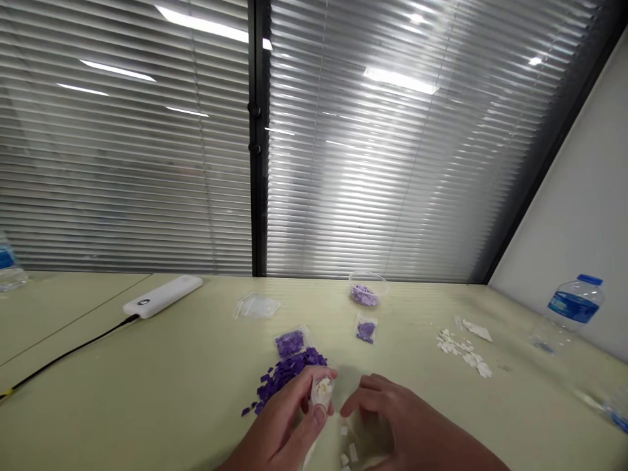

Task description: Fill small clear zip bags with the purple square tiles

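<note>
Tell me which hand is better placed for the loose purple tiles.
Left, probably: the left hand sits right beside the loose purple tiles, though it holds a clear bag of white pieces. The right hand is farther away, over another clear bag.

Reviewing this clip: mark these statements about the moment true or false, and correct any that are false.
1. The left hand pinches a small clear bag of white pieces. True.
2. The right hand grips a bag of purple pieces. False: it is over a clear packet with white pieces.
3. Loose purple pieces lie on the table beside a filled purple bag. True.
4. A red cable runs from the white power bank. False: the cable is black.
5. A round clear tub holds lilac pieces. True.
</note>
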A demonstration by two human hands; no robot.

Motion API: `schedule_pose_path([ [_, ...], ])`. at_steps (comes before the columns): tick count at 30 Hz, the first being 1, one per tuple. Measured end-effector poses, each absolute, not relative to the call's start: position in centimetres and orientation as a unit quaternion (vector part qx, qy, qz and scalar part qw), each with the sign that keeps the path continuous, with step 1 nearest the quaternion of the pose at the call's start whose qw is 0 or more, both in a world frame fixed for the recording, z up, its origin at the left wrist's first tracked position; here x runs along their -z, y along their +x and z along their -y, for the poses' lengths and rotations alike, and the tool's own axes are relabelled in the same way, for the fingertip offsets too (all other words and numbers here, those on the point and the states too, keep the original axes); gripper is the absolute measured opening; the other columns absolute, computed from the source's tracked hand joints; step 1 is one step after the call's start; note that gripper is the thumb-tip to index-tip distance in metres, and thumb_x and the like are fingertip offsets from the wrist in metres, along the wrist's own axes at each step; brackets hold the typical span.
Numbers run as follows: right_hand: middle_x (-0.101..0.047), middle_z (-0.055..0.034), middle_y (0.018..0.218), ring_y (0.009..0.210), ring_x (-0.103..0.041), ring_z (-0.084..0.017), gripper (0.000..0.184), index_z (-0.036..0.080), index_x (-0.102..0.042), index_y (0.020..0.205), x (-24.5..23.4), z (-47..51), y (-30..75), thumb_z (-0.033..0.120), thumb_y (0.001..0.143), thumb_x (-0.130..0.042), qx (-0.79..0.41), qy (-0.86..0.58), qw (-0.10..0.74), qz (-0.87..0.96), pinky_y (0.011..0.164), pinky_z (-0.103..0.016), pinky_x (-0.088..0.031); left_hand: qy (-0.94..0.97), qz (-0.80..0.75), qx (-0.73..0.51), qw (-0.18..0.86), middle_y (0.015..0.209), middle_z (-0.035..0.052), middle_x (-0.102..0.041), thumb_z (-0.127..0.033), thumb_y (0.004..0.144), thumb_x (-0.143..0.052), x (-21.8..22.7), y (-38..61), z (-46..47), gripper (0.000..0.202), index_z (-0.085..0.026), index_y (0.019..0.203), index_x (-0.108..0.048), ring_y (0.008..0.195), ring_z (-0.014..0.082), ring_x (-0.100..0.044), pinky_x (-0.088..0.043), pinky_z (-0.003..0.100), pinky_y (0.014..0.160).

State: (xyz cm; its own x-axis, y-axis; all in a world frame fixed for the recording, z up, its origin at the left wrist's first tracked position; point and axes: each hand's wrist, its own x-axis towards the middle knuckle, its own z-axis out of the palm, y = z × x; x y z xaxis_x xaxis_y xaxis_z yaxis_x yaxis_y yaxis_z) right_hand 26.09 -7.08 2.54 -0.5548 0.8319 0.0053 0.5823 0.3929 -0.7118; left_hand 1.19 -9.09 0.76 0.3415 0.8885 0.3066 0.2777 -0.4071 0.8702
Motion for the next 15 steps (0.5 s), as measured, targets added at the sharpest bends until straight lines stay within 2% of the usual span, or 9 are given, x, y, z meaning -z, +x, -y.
schedule_pose_path([
  [4, -0.069, -0.0018, 0.111, 0.103, -0.063, -0.022, 0.046, 0.028, -0.077, 0.105, -1.3, 6.7, 25.7, 0.031, 0.064, -0.098, -0.335, -0.425, 0.181, 0.822, 0.087, -0.026, -0.046, 0.739, -0.404, -0.402, 0.361, 0.103, 0.0022, -0.075, -0.056, 0.108, -0.042, -0.5, 1.0, 8.7, 0.044, -0.027, 0.135, -0.061, 0.092, 0.0198, -0.069, -0.055, 0.025, 0.087],
  [8, -0.065, 0.0006, 0.097, 0.094, -0.06, -0.02, 0.05, 0.025, -0.074, 0.099, 0.4, 6.4, 25.3, 0.031, 0.057, -0.101, -0.319, -0.426, 0.2, 0.823, 0.082, -0.026, -0.044, 0.751, -0.404, -0.377, 0.36, 0.109, 0.0028, -0.076, -0.055, 0.107, -0.045, -0.2, 0.8, 8.1, 0.045, -0.027, 0.137, -0.061, 0.094, 0.0205, -0.07, -0.058, 0.024, 0.084],
  [12, -0.063, 0.0014, 0.093, 0.082, -0.058, -0.015, 0.035, 0.022, -0.074, 0.093, 1.1, 6.4, 25.1, 0.022, 0.064, -0.094, -0.356, -0.465, 0.207, 0.784, 0.071, -0.023, -0.043, 0.747, -0.395, -0.389, 0.366, 0.103, 0.0013, -0.075, -0.053, 0.106, -0.046, 0.0, 0.7, 7.8, 0.043, -0.027, 0.136, -0.062, 0.088, 0.02, -0.07, -0.058, 0.024, 0.08],
  [15, -0.064, 0.0006, 0.09, 0.082, -0.06, -0.015, 0.023, 0.02, -0.074, 0.087, 1.2, 6.3, 25.1, 0.021, 0.07, -0.089, -0.372, -0.471, 0.211, 0.772, 0.072, -0.024, -0.044, 0.751, -0.376, -0.393, 0.374, 0.097, 0.0007, -0.074, -0.052, 0.107, -0.045, -0.1, 0.8, 7.9, 0.042, -0.026, 0.134, -0.062, 0.087, 0.0192, -0.069, -0.057, 0.023, 0.08],
])
